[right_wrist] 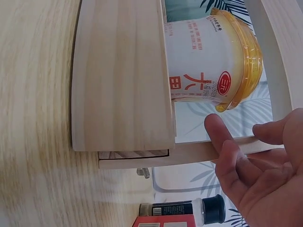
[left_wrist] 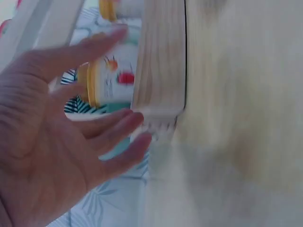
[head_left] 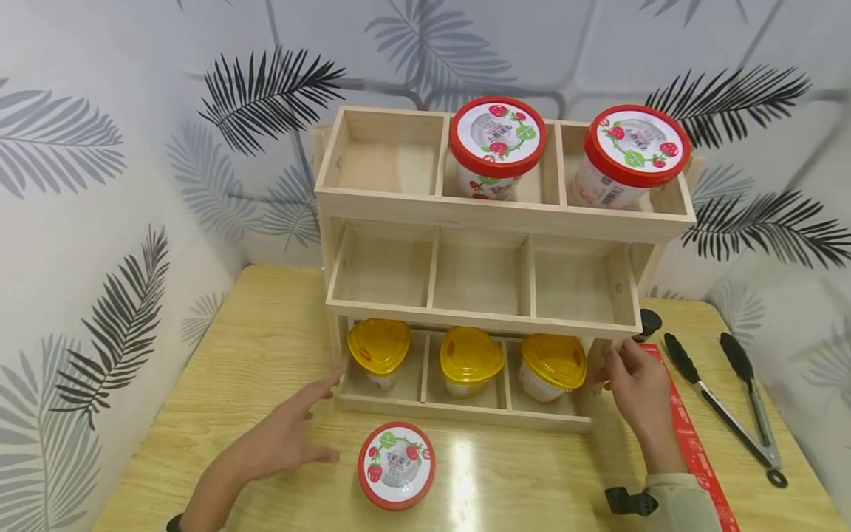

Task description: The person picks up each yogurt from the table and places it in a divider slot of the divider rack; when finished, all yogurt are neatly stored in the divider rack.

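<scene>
A three-tier wooden rack stands on the table. My left hand is spread by the left end of its bottom tier, fingers extended and holding nothing; the left wrist view shows the fingertips close to the tier's corner. At the rack's right end is my right hand, its fingers loosely bent beside the side rail, thumb apart from the index finger. Yellow-lidded cups fill the three bottom compartments, one each. A red-lidded tub with strawberry pictures sits on the table in front, right of my left hand.
Two more red-lidded tubs occupy the top tier's middle and right compartments. Right of the rack lie black-tipped tongs and a long red box, with a black-capped bottle near the box's far end. Patterned wall covering rises behind.
</scene>
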`<state>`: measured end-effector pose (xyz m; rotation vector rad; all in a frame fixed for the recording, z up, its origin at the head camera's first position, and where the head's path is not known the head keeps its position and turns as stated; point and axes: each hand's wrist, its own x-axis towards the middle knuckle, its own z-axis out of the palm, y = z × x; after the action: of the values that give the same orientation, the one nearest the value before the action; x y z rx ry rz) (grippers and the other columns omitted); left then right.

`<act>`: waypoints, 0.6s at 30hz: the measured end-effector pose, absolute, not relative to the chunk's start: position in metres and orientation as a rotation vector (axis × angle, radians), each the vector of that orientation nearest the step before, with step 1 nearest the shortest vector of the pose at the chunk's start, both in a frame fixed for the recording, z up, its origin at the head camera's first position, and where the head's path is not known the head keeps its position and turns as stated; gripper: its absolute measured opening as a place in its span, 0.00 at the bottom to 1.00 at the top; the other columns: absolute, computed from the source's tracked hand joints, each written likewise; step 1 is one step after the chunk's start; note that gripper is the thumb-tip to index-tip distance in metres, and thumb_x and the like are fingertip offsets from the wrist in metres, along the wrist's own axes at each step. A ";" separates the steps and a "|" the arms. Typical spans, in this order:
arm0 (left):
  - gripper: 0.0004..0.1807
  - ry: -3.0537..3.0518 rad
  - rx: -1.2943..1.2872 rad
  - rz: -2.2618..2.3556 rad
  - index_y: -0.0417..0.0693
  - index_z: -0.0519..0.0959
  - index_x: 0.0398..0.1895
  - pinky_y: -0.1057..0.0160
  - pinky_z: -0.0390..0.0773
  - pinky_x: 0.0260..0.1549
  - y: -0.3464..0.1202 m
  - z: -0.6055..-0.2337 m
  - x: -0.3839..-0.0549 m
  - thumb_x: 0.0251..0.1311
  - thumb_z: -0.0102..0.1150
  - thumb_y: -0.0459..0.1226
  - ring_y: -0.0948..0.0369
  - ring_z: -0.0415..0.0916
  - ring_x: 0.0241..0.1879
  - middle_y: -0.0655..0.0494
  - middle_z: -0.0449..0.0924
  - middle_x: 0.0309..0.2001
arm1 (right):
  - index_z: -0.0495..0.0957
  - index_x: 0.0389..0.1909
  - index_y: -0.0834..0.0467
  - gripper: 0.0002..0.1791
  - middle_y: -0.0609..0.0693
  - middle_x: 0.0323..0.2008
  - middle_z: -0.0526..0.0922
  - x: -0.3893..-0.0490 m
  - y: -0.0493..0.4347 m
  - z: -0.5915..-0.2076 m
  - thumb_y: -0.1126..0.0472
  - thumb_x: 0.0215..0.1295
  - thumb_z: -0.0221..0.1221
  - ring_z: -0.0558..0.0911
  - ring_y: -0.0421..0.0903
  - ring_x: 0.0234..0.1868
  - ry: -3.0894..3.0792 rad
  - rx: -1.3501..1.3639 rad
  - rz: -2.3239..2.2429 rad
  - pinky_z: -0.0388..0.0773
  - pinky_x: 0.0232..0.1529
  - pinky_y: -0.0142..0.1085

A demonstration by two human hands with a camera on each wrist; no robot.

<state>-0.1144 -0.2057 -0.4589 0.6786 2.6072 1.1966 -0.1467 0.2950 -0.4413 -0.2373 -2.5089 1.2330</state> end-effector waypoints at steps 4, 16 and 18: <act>0.66 2.530 0.657 1.238 0.67 0.52 0.80 0.40 0.70 0.62 -0.195 -0.465 -0.082 0.36 0.83 0.50 0.47 0.56 0.73 0.52 0.54 0.78 | 0.78 0.57 0.63 0.18 0.68 0.41 0.86 -0.144 0.294 -0.442 0.56 0.77 0.52 0.84 0.36 0.24 -2.507 -0.233 1.252 0.82 0.24 0.31; 0.51 2.560 0.815 1.208 0.69 0.67 0.73 0.47 0.75 0.59 -0.159 -0.478 -0.060 0.41 0.82 0.45 0.48 0.66 0.67 0.52 0.61 0.74 | 0.74 0.65 0.59 0.21 0.65 0.47 0.85 -0.143 0.297 -0.446 0.55 0.79 0.50 0.85 0.39 0.26 -2.538 -0.218 1.229 0.83 0.26 0.33; 0.48 2.560 0.791 1.193 0.71 0.69 0.71 0.47 0.75 0.59 -0.157 -0.479 -0.060 0.43 0.81 0.45 0.47 0.67 0.67 0.53 0.62 0.74 | 0.73 0.66 0.59 0.22 0.66 0.47 0.85 -0.144 0.297 -0.447 0.55 0.79 0.50 0.85 0.39 0.26 -2.535 -0.209 1.234 0.83 0.26 0.33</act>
<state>-0.0601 -0.1566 -0.4788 0.7908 2.5602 1.1925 -0.1442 0.2965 -0.4470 -0.2092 -2.5354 1.2338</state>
